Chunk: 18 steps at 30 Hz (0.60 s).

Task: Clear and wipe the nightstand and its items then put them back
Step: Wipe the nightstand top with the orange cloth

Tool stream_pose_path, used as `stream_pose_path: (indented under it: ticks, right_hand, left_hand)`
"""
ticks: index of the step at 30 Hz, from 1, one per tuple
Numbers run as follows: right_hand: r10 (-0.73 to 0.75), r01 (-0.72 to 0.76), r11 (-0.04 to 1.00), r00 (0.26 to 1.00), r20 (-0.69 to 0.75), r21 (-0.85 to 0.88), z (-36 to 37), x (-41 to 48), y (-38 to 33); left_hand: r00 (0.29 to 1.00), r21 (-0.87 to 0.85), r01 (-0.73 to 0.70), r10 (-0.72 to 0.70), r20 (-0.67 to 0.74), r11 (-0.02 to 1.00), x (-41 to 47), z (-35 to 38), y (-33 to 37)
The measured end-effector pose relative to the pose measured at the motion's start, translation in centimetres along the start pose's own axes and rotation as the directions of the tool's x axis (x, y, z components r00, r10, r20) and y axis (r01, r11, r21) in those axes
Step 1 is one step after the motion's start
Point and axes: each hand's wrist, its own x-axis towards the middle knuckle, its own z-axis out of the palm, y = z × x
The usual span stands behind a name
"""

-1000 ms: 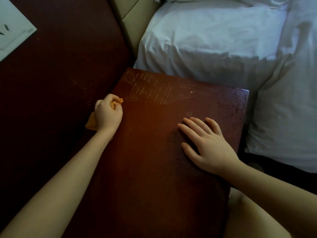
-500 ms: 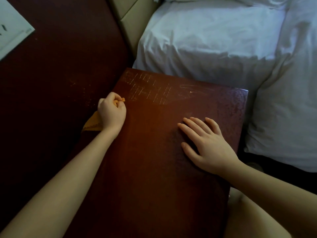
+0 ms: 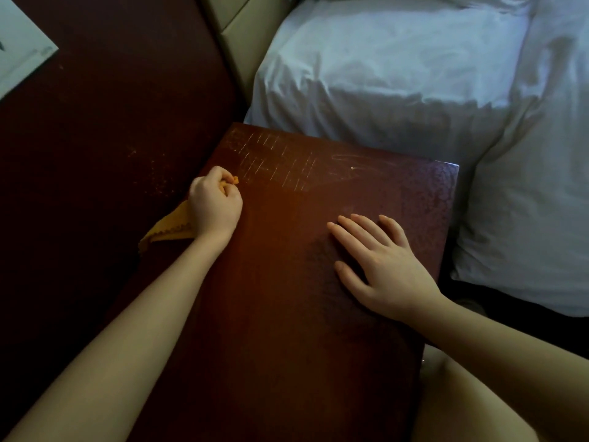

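Nightstand (image 3: 287, 314) top, dark red wood, beside the white bed (image 3: 398, 74) on its far right

Left hand (image 3: 214, 205) curls round an orange cloth (image 3: 169, 229) at the left edge, near pale scratch marks (image 3: 274, 157); right hand (image 3: 382, 266) lies flat on the top, fingers spread
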Motion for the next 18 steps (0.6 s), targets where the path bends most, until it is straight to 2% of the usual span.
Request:
stream_pose_path:
  ticks: [2,6,8,11,15,18]
  right_hand:
    - [0.004,-0.004,1.0,1.0,0.002,0.005,0.0,0.0,0.0]
    - [-0.001,0.001,1.0,1.0,0.004,0.011,0.0,0.0,0.0]
    - [-0.001,0.001,1.0,1.0,0.0,0.01,0.0,0.0,0.1]
    - [0.0,0.0,1.0,1.0,-0.001,0.007,0.0,0.0,0.1]
    - [0.006,-0.006,1.0,1.0,0.004,-0.007,-0.1,-0.1,0.0]
    - [0.02,-0.019,1.0,1.0,0.017,-0.019,-0.1,-0.1,0.0]
  left_hand:
    - [1.0,0.004,-0.016,0.016,0.0,1.0,-0.5,-0.1,0.1]
    - [0.979,-0.035,-0.176,0.179,0.093,0.984,-1.6,-0.3,0.6]
    - [0.971,-0.059,-0.204,0.21,0.113,0.977,-1.4,-0.2,0.9]
    - [0.975,-0.053,-0.174,0.179,0.128,0.983,-0.5,-0.1,0.7]
    - [0.998,-0.013,-0.03,0.03,0.051,0.999,-0.1,0.1,0.4]
    - [1.0,0.002,0.002,-0.002,0.017,1.0,-0.6,0.1,0.3]
